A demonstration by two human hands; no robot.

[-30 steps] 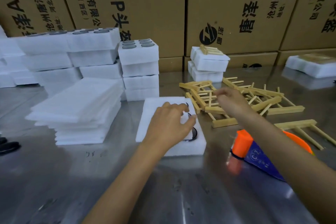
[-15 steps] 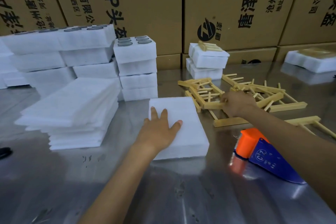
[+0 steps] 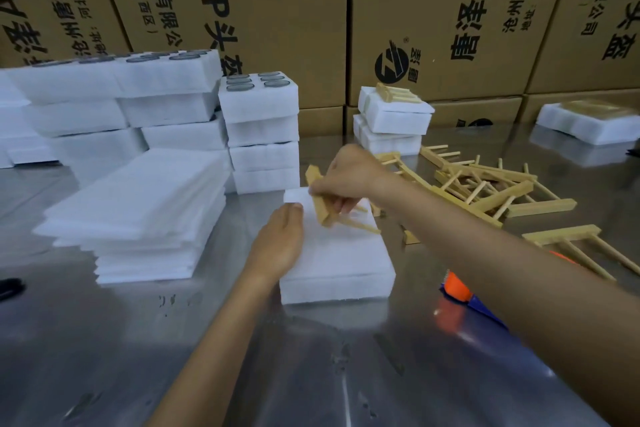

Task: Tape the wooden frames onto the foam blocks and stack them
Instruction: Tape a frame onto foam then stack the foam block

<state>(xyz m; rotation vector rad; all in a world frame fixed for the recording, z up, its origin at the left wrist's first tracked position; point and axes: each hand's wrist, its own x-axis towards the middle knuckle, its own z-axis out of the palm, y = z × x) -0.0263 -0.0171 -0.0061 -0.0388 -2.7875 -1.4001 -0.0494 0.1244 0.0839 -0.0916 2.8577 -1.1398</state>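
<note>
Since half a second ago the right hand (image 3: 349,177) has left the heap of frames at right of centre and come across with one wooden frame (image 3: 327,201), which now hangs tilted over the far end of the foam block (image 3: 336,253) at the middle of the picture. The left hand (image 3: 278,246) has slid from the top of the block to its left edge.

The frame looks light and stiff: a flat bar with thin dowels jutting from it toward the right. Those dowels seem the weak part, likely to snap or pull loose, so I would take it by the bar, as is done here. The foam looks very light and soft, apt to dent under fingertips and to skate on the shiny tabletop (image 3: 173,340), so it wants steadying with a flat palm.

The right hand's grip is closed on the bar, fingers curled under and thumb above. The left hand lies nearly flat, fingers straight and together, pressing the block's left side and holding nothing.

Further out, the remaining wooden frames (image 3: 485,187) lie tangled at right. An orange and blue tape dispenser (image 3: 460,291) sits just right of the block, half hidden under the right forearm. Stacked foam (image 3: 263,132) stands behind, thin foam sheets (image 3: 138,218) at left.
</note>
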